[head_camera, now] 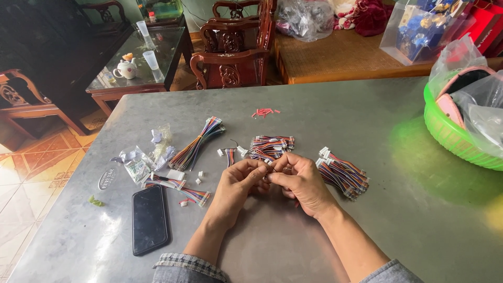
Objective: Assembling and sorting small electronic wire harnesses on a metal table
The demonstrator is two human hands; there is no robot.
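My left hand and my right hand meet over the middle of the grey metal table. Between their fingertips they pinch a small multicoloured wire lead with a white connector, mostly hidden by the fingers. Just beyond the hands lies a heap of similar short wire leads. A stacked pile of leads with white plugs sits right of my right hand. A longer bundle of rainbow wires lies to the left.
A black phone lies face up at the front left, near a few loose leads and small clear bags. Red wire scraps lie further back. A green basket with plastic bags stands at the right edge.
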